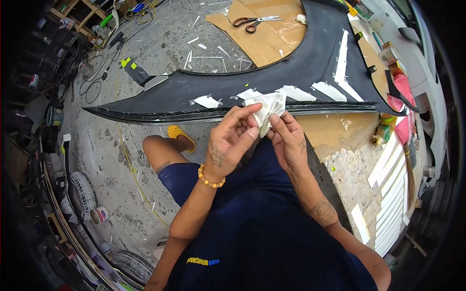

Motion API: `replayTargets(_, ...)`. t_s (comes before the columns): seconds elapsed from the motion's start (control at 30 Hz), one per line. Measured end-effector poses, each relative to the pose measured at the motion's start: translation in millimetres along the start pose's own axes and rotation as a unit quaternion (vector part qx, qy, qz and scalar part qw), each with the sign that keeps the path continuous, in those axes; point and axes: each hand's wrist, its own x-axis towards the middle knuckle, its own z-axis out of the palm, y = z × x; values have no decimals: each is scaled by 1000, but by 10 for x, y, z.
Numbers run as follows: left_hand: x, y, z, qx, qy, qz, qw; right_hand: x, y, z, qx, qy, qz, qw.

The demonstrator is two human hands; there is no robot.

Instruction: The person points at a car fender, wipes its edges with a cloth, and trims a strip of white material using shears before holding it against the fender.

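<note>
A crumpled white cloth (267, 107) is pinched between both hands, in front of the dark panel's lower edge. My left hand (232, 138), with a beaded bracelet at the wrist, grips the cloth's left side with bent fingers. On the right side, my right hand (290, 138) holds it between thumb and fingers. Behind them lies a large black curved panel (218, 87) bearing several white strips, such as the long one (341, 58) at its right. Part of the panel's edge is hidden by the hands and cloth.
Scissors (252, 22) lie on cardboard (262, 46) beyond the panel. Long white strips (388, 194) rest on the bench at right, near a pink cloth (402, 127). Tires (83, 191) and a small tub (100, 214) stand at left. A car (429, 63) is at upper right.
</note>
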Motion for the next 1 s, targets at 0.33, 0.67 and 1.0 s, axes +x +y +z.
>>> replayTargets(0.33, -7, -3, -116, 18, -57, -33, 998, 18, -3, -82, -18, -64, 19, 998)
replayTargets(0.67, -81, 320, -79, 198, -119, -11, 973, 81, -532, -121, -287, -215, -49, 932)
replayTargets(1.0, -128, 272, 28, 177, -91, 21, 980, 171, -574, -84, -313, -183, -47, 931)
